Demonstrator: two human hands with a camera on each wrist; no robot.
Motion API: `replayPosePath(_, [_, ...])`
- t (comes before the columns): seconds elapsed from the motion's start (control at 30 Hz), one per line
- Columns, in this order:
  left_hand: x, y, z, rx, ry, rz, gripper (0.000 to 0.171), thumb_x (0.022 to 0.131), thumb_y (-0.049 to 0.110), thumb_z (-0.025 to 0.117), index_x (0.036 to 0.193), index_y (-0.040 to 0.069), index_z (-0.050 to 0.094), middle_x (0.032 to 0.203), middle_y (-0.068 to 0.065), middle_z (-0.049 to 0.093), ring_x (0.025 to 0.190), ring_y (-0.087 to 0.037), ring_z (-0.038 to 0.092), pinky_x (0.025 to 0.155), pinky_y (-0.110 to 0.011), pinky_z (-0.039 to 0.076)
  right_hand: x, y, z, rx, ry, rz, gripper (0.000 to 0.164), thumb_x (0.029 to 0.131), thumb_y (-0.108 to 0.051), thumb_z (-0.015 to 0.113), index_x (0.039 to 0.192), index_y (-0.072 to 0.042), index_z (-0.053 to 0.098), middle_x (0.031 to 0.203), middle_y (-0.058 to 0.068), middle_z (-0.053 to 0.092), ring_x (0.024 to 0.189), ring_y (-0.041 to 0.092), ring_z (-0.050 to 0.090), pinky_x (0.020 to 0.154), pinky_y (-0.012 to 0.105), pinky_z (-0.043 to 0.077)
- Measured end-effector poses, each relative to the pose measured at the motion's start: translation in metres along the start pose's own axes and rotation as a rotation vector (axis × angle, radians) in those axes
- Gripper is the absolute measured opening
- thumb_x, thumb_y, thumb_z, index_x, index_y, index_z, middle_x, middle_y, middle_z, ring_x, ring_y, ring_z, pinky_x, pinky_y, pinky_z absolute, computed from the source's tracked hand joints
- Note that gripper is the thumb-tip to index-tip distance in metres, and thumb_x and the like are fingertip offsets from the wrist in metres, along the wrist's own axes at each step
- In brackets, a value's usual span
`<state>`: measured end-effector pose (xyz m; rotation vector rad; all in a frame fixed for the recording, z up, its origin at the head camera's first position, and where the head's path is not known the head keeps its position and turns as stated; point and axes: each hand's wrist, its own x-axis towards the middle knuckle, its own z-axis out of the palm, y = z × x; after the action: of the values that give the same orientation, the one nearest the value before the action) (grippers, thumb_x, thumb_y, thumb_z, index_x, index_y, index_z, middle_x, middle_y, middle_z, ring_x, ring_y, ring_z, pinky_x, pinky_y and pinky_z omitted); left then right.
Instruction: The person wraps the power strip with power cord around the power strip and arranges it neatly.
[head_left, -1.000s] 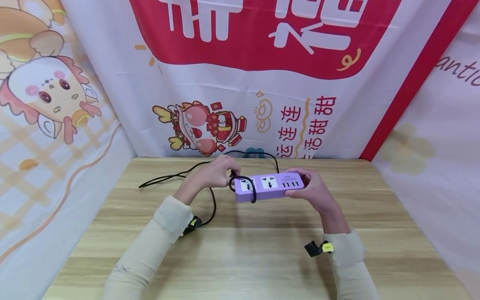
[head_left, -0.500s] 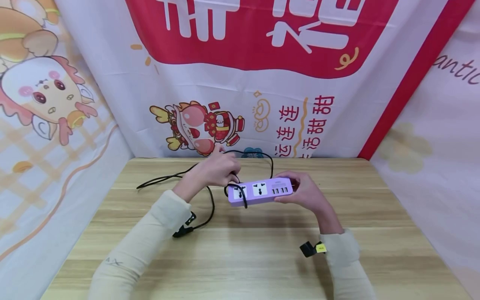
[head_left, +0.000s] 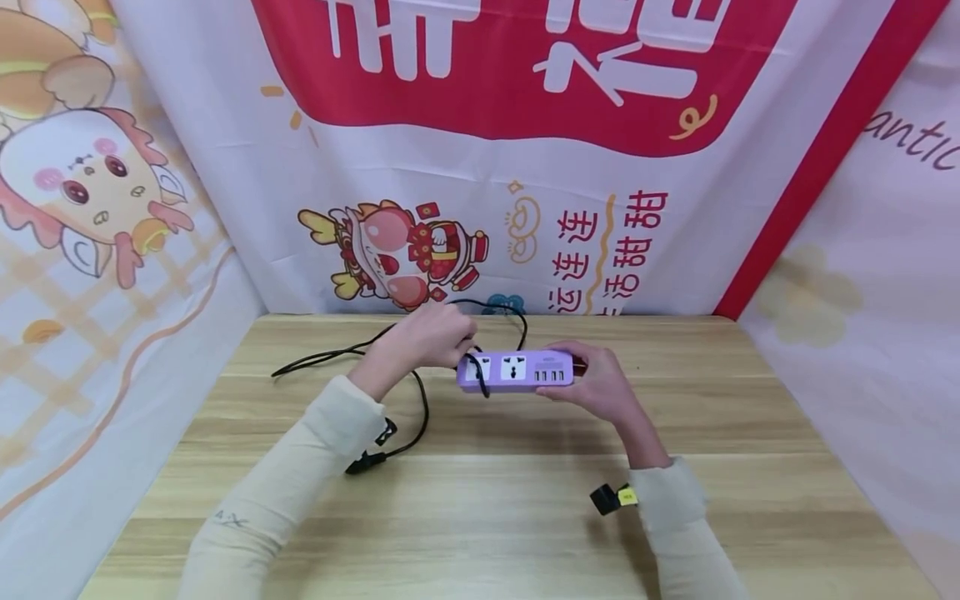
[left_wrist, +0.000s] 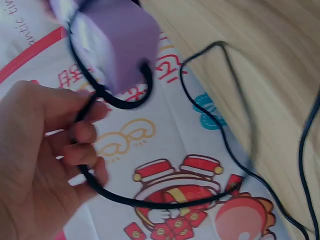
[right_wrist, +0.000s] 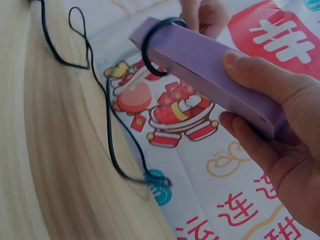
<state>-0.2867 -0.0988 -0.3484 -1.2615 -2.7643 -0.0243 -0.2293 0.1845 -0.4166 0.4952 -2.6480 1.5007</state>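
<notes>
A purple power strip (head_left: 517, 385) with two white sockets and a row of USB ports is held above the table. My right hand (head_left: 600, 385) grips its right end, thumb on one long side and fingers on the other, as the right wrist view shows. A black power cord (left_wrist: 170, 205) loops around the strip's left end. My left hand (left_wrist: 45, 155) pinches this cord between thumb and curled fingers, close to that end. In the right wrist view the cord loop (right_wrist: 145, 50) circles the purple body near its far end.
More of the cord (head_left: 315, 360) trails in a loop over the back left of the wooden table (head_left: 480, 517). A black plug end (head_left: 366, 462) lies by my left sleeve. Printed cloth (head_left: 480, 167) hangs behind the table's back edge.
The power strip and my right hand have shifted left, and the strip has come up slightly in the last half second. My left hand keeps hold of the cord at the strip's left end.
</notes>
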Motion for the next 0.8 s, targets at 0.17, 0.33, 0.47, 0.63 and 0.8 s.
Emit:
replayPosePath(0.17, [0.000, 0.012, -0.010, -0.017, 0.011, -0.079, 0.022, 0.096, 0.016, 0.059, 0.075, 0.012, 0.060, 0.063, 0.002, 0.052, 0.056, -0.014, 0.046, 0.051, -0.027, 0.036, 0.000, 0.004, 0.000, -0.051, 0.116, 0.015, 0.064, 0.070, -0.028, 0.092, 0.126, -0.011, 0.066, 0.119, 0.012, 0.069, 0.100, 0.026, 0.067, 0.083, 0.038, 0.058])
replayPosePath(0.33, [-0.001, 0.025, -0.014, -0.112, 0.106, -0.174, 0.019, 0.101, 0.019, 0.057, 0.088, 0.008, 0.066, 0.067, 0.000, 0.057, 0.058, -0.015, 0.052, 0.053, -0.027, 0.042, 0.001, 0.007, -0.004, -0.107, 0.234, 0.020, 0.064, 0.072, -0.031, 0.091, 0.128, -0.011, 0.065, 0.121, 0.015, 0.068, 0.106, 0.030, 0.065, 0.088, 0.044, 0.056])
replayPosePath(0.47, [-0.004, 0.035, -0.009, -0.275, 0.159, -0.189, 0.020, 0.103, 0.016, 0.053, 0.092, 0.005, 0.067, 0.068, 0.000, 0.058, 0.058, -0.013, 0.051, 0.053, -0.024, 0.042, 0.002, 0.010, -0.007, -0.073, 0.281, 0.033, 0.065, 0.073, -0.032, 0.090, 0.128, -0.011, 0.065, 0.122, 0.015, 0.068, 0.107, 0.029, 0.065, 0.088, 0.043, 0.055])
replayPosePath(0.63, [-0.013, 0.047, 0.004, -0.561, 0.214, -0.262, 0.022, 0.105, 0.014, 0.049, 0.096, 0.006, 0.067, 0.072, -0.003, 0.064, 0.055, -0.007, 0.053, 0.051, -0.021, 0.041, 0.004, 0.011, -0.010, 0.034, 0.287, 0.102, 0.068, 0.072, -0.040, 0.089, 0.129, -0.015, 0.064, 0.125, 0.011, 0.066, 0.110, 0.025, 0.062, 0.088, 0.032, 0.055])
replayPosePath(0.8, [-0.021, 0.057, 0.022, -0.862, 0.322, -0.249, 0.020, 0.104, 0.006, 0.049, 0.105, -0.001, 0.067, 0.076, -0.017, 0.068, 0.056, -0.008, 0.058, 0.053, -0.023, 0.051, 0.006, 0.011, -0.010, 0.123, 0.295, 0.205, 0.070, 0.071, -0.044, 0.089, 0.130, -0.019, 0.063, 0.129, 0.008, 0.063, 0.113, 0.024, 0.059, 0.089, 0.028, 0.054])
